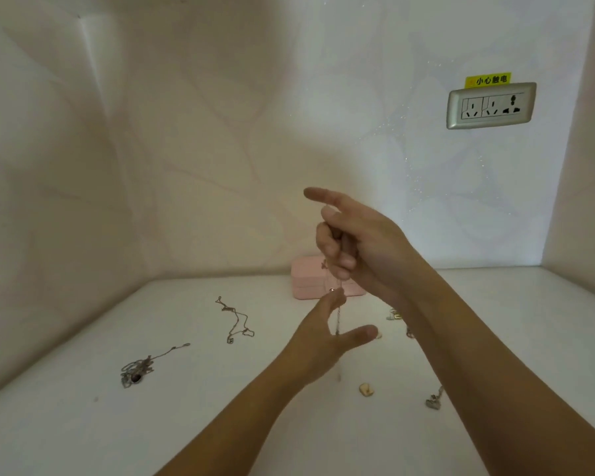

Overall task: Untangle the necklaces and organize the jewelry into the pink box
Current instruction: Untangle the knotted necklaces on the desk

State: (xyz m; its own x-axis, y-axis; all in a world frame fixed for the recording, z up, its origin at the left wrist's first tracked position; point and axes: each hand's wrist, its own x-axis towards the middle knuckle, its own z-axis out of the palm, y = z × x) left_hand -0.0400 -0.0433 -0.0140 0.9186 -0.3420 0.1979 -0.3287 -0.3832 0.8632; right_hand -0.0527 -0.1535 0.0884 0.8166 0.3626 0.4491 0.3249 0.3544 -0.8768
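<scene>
Before the closed pink box (306, 278), the right hand (364, 245) grips a necklace (338, 321) in curled fingers, its chain dangling past the straight-fingered left hand (320, 338). Untangling appears under way; next, the box likely needs opening.

This looks like a room in a home: a white table (83, 424) stands in a corner with pale leaf-pattern wallpaper (220, 149), a wall socket (491, 105) under a yellow warning label (488, 80), a pink box (306, 273) and necklaces (236, 321).
</scene>
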